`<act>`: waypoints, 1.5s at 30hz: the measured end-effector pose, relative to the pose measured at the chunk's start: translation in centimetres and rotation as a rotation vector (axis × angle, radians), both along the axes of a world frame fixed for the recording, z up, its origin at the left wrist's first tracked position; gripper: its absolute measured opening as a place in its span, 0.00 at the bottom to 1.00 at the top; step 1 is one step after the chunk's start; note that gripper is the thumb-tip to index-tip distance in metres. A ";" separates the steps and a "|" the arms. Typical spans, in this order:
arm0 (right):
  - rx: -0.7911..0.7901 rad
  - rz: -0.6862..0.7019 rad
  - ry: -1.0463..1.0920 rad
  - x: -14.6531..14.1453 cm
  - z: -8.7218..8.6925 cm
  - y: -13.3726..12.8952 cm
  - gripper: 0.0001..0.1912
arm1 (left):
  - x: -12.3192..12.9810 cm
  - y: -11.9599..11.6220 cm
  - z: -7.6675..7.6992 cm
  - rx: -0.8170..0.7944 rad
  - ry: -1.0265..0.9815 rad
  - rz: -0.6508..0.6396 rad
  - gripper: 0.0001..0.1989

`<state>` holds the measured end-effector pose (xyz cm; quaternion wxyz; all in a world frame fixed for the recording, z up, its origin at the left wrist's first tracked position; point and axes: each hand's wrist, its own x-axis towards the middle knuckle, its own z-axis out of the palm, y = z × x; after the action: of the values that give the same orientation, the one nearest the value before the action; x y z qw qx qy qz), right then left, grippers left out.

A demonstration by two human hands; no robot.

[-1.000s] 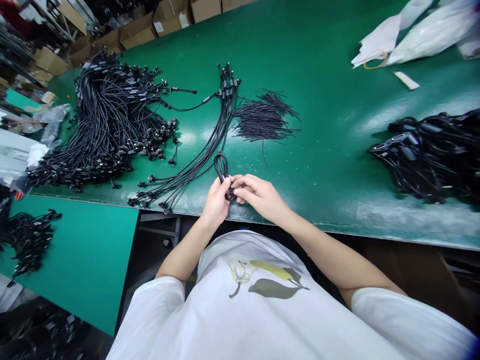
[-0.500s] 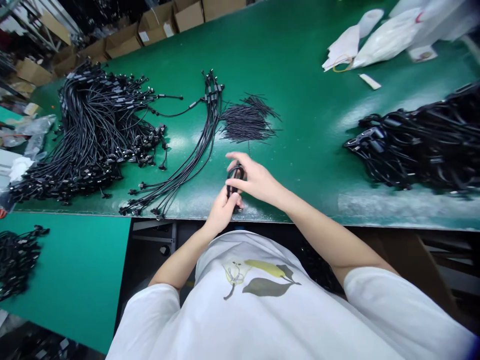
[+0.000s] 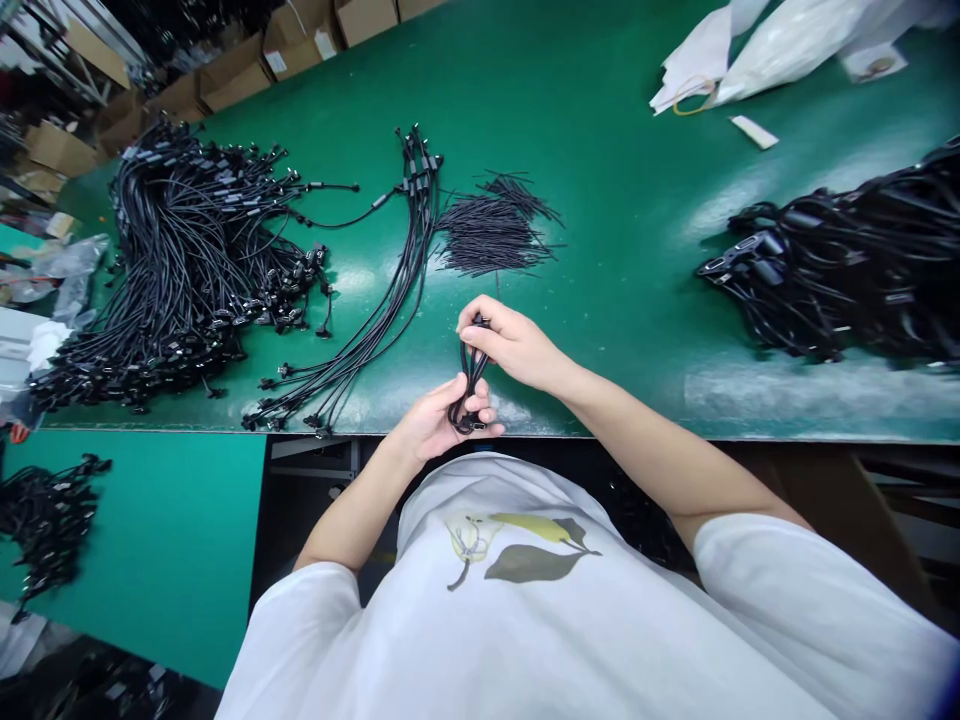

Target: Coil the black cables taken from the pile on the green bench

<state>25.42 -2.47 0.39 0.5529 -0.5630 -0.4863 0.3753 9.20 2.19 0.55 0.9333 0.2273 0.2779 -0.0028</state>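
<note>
A black cable [image 3: 470, 375], folded into a narrow coil, is held between my two hands over the front edge of the green table [image 3: 600, 300]. My left hand [image 3: 442, 418] cradles the coil's lower end, thumb on top, with a connector showing by the fingers. My right hand [image 3: 506, 340] pinches the upper end. Just beyond lies a pile of short black twist ties [image 3: 491, 232]. To its left stretches a loose bunch of straight black cables [image 3: 397, 290] with plugs at the ends.
At the left sits a large heap of black cables [image 3: 187, 240]. Bundled coiled cables [image 3: 847, 265] lie at the right. White plastic bags [image 3: 787, 50] and a small white strip [image 3: 754, 132] are at the back right. Cardboard boxes [image 3: 232, 75] line the far edge. More cables [image 3: 52, 515] rest on a lower green surface.
My right hand has closed on the coil's upper end. My left hand has turned palm-up beneath the lower end, and the coil now looks longer and narrower. The view has shifted slightly.
</note>
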 end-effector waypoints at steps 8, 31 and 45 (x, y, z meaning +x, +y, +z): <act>0.047 -0.228 -0.286 0.7 -1.3 0.8 0.21 | 0.6 -1.1 -0.7 0.083 0.080 0.091 0.16; 0.377 0.307 -1.421 0.7 -1.8 -6.1 0.19 | -1.4 0.7 0.3 1.447 0.039 -0.633 0.14; -0.175 -0.191 -0.802 15.8 -2.8 1.5 0.15 | 0.8 2.4 -2.7 0.612 0.106 0.174 0.19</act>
<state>41.22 -1.00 -2.36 0.3020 -0.7519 -0.5749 0.1135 9.95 4.58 -2.16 0.8026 0.4722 0.3326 0.1490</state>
